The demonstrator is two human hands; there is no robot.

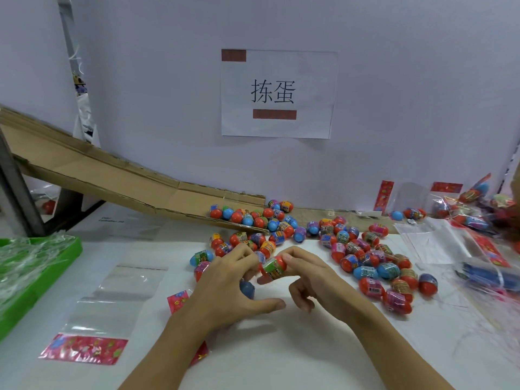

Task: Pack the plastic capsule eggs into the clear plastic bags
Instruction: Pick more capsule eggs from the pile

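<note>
Several red and blue capsule eggs [365,257] lie scattered over the white table in front of me. My right hand [312,280] pinches a red egg with a green label [273,266] between thumb and fingers. My left hand [230,282] touches the same egg with its fingertips and covers a blue egg [247,288] under its palm; a bag's red header [177,301] pokes out beside it. An empty clear bag with a red printed header [112,302] lies flat at the left.
A cardboard ramp [112,175] slopes down from the left to the egg pile. A green tray with plastic film [33,266] sits at far left. Filled bags [478,212] and a stack of clear bags [433,243] lie at the right.
</note>
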